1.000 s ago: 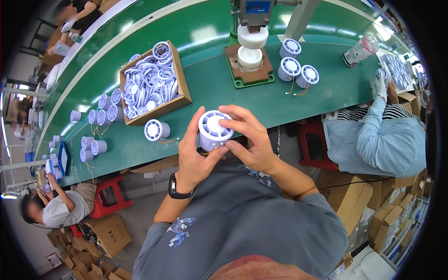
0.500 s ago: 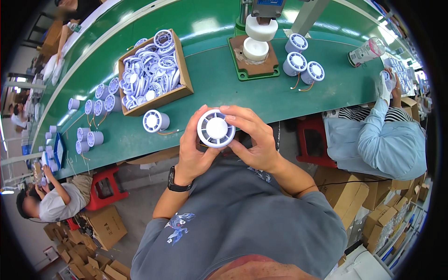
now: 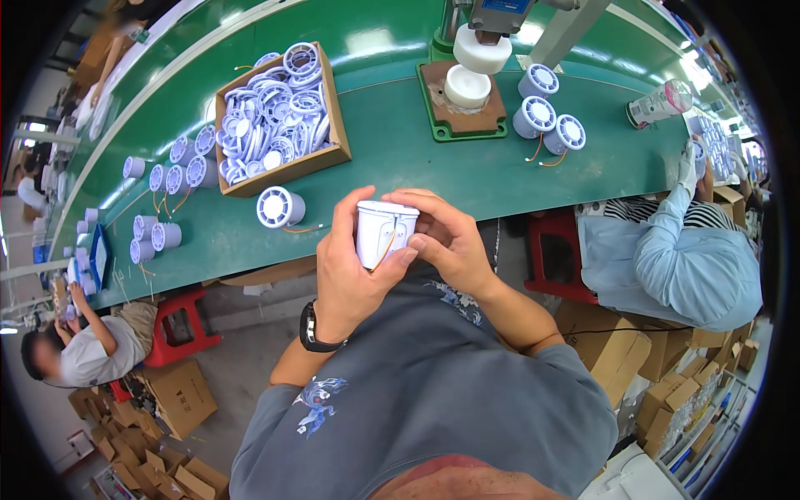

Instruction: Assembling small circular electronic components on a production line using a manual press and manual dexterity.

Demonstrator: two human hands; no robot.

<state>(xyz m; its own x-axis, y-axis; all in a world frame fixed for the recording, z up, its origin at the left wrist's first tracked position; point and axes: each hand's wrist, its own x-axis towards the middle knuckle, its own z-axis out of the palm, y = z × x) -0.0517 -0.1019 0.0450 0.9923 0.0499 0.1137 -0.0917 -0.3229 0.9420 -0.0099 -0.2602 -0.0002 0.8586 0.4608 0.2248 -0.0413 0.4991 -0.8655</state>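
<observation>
Between my two hands is a white, cup-shaped fan housing (image 3: pixel 385 233), held up in front of me at the bench's near edge. Its side faces me and shows a seam with thin wires running down it. My left hand (image 3: pixel 346 262) wraps its left side and lower part, and my right hand (image 3: pixel 454 246) grips the right side with fingers over the top rim. Just left of my hands another fan housing (image 3: pixel 281 207) lies on its side on the green bench (image 3: pixel 383 150), slotted face toward me, its wire trailing right.
A cardboard box (image 3: pixel 287 173) of loose slotted rings stands at left, with several housings (image 3: pixel 176 179) beyond it. A press (image 3: pixel 467 87) with white pads stands at the back, housings (image 3: pixel 537 117) to its right. Co-workers sit at both sides; a bottle (image 3: pixel 658 104) lies far right.
The fan housing in my hands has been tilted: its slotted round face pointed up at me before, and now its wired side shows. My view has shifted slightly.
</observation>
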